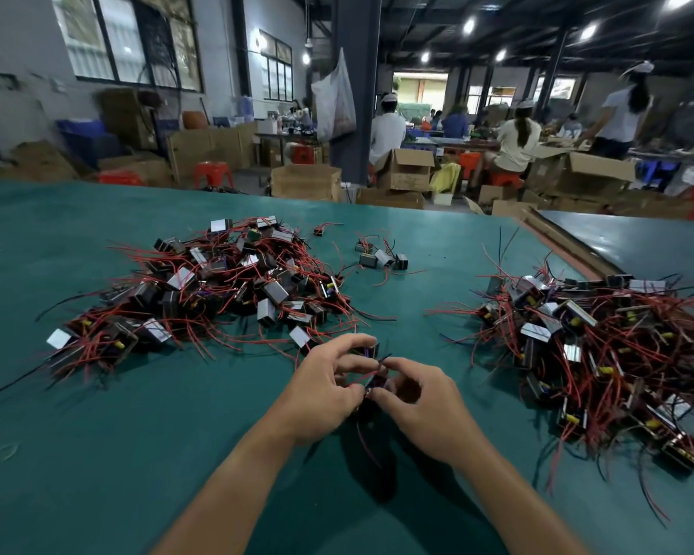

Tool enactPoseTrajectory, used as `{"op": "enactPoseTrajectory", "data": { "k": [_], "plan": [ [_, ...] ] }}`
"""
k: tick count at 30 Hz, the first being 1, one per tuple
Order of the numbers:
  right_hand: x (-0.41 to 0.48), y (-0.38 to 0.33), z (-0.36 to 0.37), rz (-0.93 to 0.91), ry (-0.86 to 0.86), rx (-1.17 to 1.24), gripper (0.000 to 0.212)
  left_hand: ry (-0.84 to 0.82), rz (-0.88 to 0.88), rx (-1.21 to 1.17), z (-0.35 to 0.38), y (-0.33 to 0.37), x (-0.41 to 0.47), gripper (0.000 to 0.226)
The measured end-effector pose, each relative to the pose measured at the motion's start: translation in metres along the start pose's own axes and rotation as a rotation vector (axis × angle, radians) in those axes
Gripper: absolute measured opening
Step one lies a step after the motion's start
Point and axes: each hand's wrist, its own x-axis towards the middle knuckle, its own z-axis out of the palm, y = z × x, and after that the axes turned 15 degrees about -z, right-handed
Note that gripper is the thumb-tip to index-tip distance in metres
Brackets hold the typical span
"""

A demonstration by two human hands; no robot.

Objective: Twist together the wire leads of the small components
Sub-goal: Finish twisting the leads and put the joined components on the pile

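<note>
My left hand (321,390) and my right hand (425,402) meet above the green table (97,454), both pinching one small dark component (373,384) with red and black wire leads. A red lead (363,438) hangs below the hands. The component's body is mostly hidden by my fingers. A big pile of like components (217,290) lies to the left, another pile (601,346) to the right.
A few loose components (381,256) lie at the far middle of the table. Beyond the table's far edge stand cardboard boxes (405,170), red stools, a dark pillar (355,86) and several people at other benches.
</note>
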Motion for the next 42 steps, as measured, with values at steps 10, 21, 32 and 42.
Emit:
{"op": "enactPoseTrajectory", "data": {
  "k": [10,21,32,42],
  "plan": [
    [0.005,0.01,-0.014,0.125,0.351,-0.014,0.023,0.217,0.031,0.025,-0.006,-0.004,0.005,0.067],
    [0.003,0.012,-0.023,0.282,0.223,-0.125,0.034,0.377,-0.217,0.444,-0.012,-0.015,0.006,0.099],
    [0.001,0.011,-0.022,0.227,0.112,-0.2,0.008,0.299,-0.156,0.395,-0.005,-0.011,0.004,0.068],
    [0.003,0.011,-0.034,0.231,0.466,-0.227,0.02,0.187,-0.197,0.426,-0.002,-0.018,0.008,0.033]
  ]
}}
